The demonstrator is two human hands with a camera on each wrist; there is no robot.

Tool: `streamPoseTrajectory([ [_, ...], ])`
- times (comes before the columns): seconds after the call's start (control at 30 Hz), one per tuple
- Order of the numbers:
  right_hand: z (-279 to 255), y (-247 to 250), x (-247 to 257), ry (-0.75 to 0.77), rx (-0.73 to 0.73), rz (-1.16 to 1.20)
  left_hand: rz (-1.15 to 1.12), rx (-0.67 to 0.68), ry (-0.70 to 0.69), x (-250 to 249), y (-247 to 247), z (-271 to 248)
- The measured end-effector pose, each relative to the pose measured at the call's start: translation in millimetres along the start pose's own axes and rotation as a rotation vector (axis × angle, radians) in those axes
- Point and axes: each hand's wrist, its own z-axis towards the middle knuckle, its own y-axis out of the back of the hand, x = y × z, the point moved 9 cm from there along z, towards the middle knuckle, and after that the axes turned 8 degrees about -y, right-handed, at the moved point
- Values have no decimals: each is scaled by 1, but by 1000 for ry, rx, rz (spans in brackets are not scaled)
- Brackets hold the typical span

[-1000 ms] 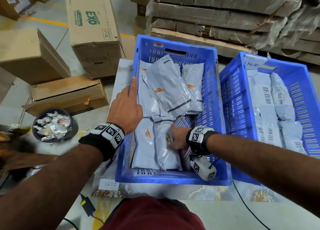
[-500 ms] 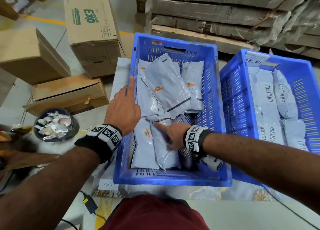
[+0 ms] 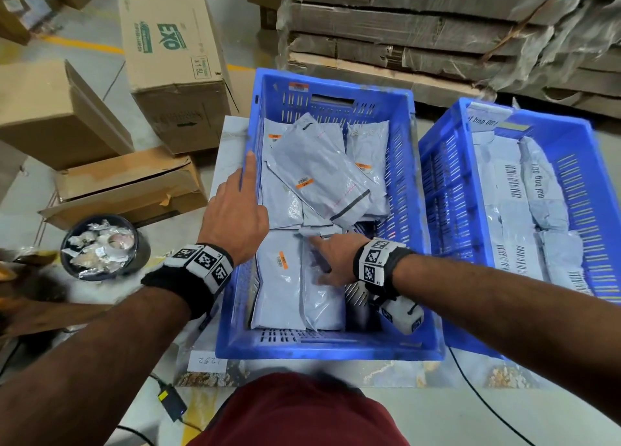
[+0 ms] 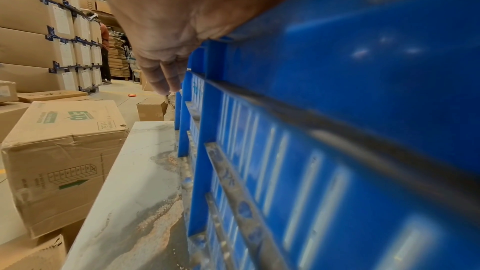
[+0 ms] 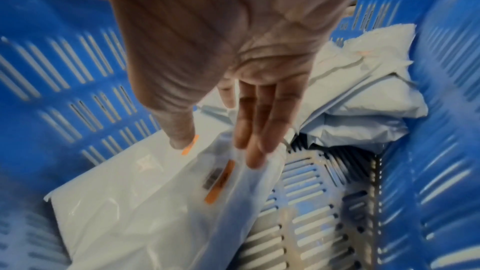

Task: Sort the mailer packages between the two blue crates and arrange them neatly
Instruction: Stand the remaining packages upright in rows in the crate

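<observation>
Far left, on the concrete floor (image 3: 100, 32), I see brown cardboard boxes (image 3: 174, 66), one printed EXO, with a flattened one in front, and a round dark tub (image 3: 104, 244) full of crumpled scraps. In the left wrist view more taped cartons (image 4: 46, 38) are stacked high down the aisle, where a person stands.

The bench (image 3: 232, 143) is a pale marbled slab (worn and chipped along its near edge) carrying both crates. My left hand (image 3: 235, 210) rests on the left rim of the near blue crate (image 3: 322, 348), forefinger straight along the rim; the other fingers fall inside the wall, so I cannot tell how they lie.

Inside that crate grey mailer packages (image 3: 319, 173) with orange labels lie heaped at the far end, and two more lie flat side by side at the near left corner. My right hand (image 3: 332, 264) lies flat with straight fingers (image 5: 259, 122) on the right-hand one of these, the near mailer (image 3: 322, 297), gripping nothing. Bare slotted crate floor shows just right of it.

The second blue crate (image 3: 598, 183) stands at the right edge of the bench, holding barcode-labelled mailers (image 3: 510, 217) in rows. Behind both, wrapped flat cardboard stacks (image 3: 437, 25) fill the back.
</observation>
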Motion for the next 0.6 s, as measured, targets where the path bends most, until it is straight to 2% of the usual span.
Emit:
streamPoseTrajectory([
  [0.2, -16, 66, -10, 81, -374, 137, 13, -2, -4, -1, 1, 0],
  [0.27, -10, 82, -20, 68, -520, 119, 17, -5, -6, -1, 0, 0],
  [0.33, 2, 93, -34, -13, -603, 60, 18, -6, -11, 0, -1, 0],
  [0.47, 33, 87, -61, -246, -516, -60, 10, -10, -6, 1, -1, 1],
  [0.6, 55, 73, -60, -326, -449, -105, -6, -19, 0, 1, 1, 0],
])
